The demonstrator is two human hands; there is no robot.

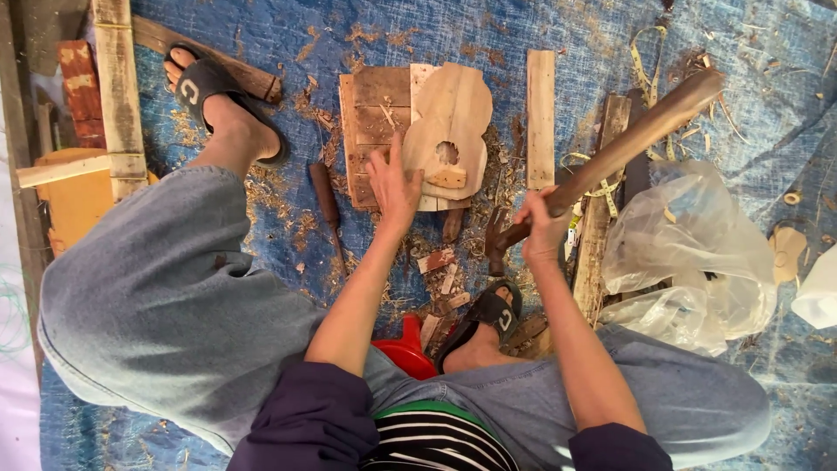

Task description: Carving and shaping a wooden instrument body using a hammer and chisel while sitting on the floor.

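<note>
A guitar-body-shaped wooden panel [451, 122] with a ragged round hole lies on a stack of short brown boards [377, 113] on the blue tarp. My left hand [394, 185] presses flat on the panel's lower left edge, fingers spread. My right hand [542, 228] grips a long brown wooden club [636, 135], which angles up to the right above the tarp. A small pale wood block [448, 177] sits on the panel just below the hole.
A chisel [327, 199] lies left of the boards. A pale plank [540, 118] lies right of the panel. Crumpled clear plastic bags [689, 253] sit at right. Wood chips litter the tarp. My sandalled feet [218, 96] and a red stool [408, 351] are near.
</note>
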